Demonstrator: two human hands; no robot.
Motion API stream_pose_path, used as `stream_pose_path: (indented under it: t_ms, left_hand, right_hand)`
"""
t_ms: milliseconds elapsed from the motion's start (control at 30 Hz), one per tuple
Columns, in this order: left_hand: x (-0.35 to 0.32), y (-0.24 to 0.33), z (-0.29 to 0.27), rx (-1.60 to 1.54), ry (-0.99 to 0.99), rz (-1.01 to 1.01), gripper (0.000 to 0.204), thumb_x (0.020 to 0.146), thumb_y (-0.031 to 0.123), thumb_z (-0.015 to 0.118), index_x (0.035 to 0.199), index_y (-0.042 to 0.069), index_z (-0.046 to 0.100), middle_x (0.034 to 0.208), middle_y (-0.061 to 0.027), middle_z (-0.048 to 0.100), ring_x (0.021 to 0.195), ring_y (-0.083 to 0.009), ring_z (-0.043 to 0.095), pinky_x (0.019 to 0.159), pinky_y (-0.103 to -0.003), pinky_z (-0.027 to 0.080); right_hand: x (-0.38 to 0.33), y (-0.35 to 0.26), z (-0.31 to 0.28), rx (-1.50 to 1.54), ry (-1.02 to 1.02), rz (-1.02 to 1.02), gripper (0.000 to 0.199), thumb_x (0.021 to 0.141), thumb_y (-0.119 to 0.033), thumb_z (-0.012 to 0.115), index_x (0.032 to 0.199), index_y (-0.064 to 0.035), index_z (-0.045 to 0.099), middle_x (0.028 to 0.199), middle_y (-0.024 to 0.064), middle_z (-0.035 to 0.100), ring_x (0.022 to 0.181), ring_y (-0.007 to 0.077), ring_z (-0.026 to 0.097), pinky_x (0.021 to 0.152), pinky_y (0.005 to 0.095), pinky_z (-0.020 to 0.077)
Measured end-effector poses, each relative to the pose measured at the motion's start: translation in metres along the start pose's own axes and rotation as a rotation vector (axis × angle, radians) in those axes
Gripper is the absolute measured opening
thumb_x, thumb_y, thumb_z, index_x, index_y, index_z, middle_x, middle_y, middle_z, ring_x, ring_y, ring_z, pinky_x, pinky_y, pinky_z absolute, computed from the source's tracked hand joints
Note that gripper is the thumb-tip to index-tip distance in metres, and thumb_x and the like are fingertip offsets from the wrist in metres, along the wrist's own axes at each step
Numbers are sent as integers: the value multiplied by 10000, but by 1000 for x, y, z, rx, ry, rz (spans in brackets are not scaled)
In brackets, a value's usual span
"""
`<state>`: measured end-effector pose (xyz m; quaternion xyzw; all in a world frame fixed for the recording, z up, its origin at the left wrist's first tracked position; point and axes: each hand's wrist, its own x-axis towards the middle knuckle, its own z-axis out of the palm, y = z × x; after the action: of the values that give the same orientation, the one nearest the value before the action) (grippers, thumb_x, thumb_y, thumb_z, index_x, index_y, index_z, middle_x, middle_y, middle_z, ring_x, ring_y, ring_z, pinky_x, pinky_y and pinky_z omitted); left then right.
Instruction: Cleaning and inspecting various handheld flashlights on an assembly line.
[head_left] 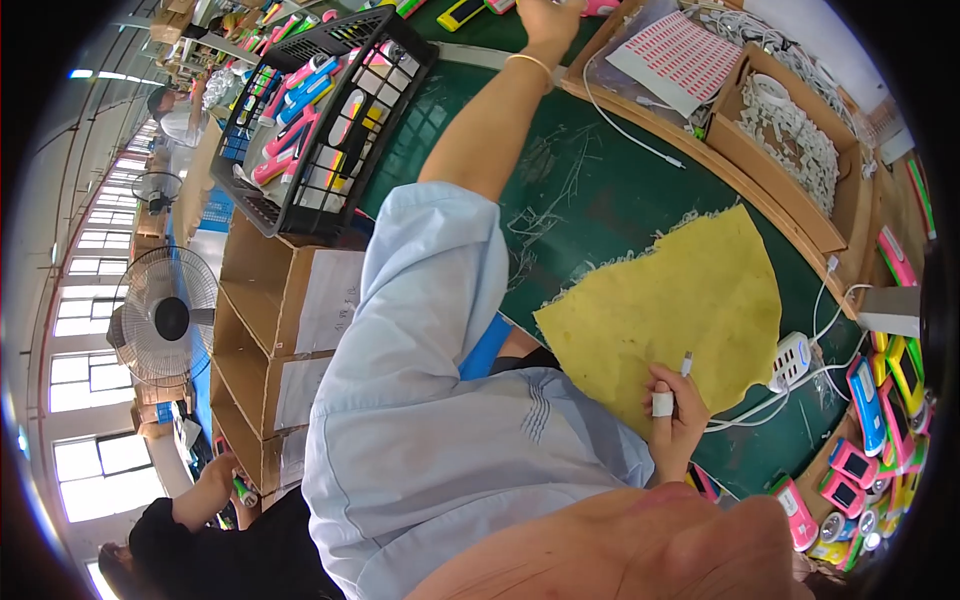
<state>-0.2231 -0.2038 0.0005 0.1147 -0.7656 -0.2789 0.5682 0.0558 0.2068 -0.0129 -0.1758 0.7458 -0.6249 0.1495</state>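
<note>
1. The right hand (680,405) was pinching a slim white cable plug with a metal tip (687,363), which pointed toward 12 o'clock above the worn yellow cloth (690,285).
2. This plug looked clean and straight. Its tip was free, so in my judgement no connection was made there at this moment.
3. The left hand (548,25) was stretched out to 11 o'clock, near a pink plastic object (600,7). The upper edge cut its fingers, so I cannot tell its grip.
4. At 2 o'clock from the right hand lay a white multi-port charging block (790,360), with cables attached.
5. At 10 o'clock, a black plastic basket (302,222) held many colourful plastic hand lamps (310,88); more lamps were piled at 4 o'clock. Which lamps were finished and which remained, I could not tell.
</note>
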Motion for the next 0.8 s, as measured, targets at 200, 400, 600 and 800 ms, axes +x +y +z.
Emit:
stream_pose_path:
  t_ms: [200,400,600,800]
  left_hand:
    - [14,111,-123,-415,-279,-397,326,786,177,585,1053,3,515,693,-29,547,488,-80,471,408,-209,364]
    - [-117,206,-167,-506,-867,-649,377,758,222,608,1061,12,530,729,-20,595,524,-57,496,402,-183,348]
    - [-190,229,-187,-1211,-1049,-677,729,807,517,523,1281,-4,337,1222,-150,416,1081,-200,428,888,-344,372]
    - [-217,253,-196,-1311,-1122,-675,493,737,176,676,1160,29,470,1025,-49,576,913,-107,536,803,-265,445]
  right_hand:
    - [2,1,-9,285,-46,94,207,890,-139,486,989,10,590,752,54,560,593,95,524,526,194,411]
    - [29,-11,10,438,-68,29,495,847,-380,537,1101,44,515,913,101,579,837,162,559,638,283,454]
    - [2,-43,14,117,363,-197,264,792,-262,585,844,-3,576,763,73,602,684,166,575,599,271,441]
    - [-20,-14,14,-149,11,-282,410,806,-200,600,1099,42,446,892,134,563,768,211,554,679,301,430]
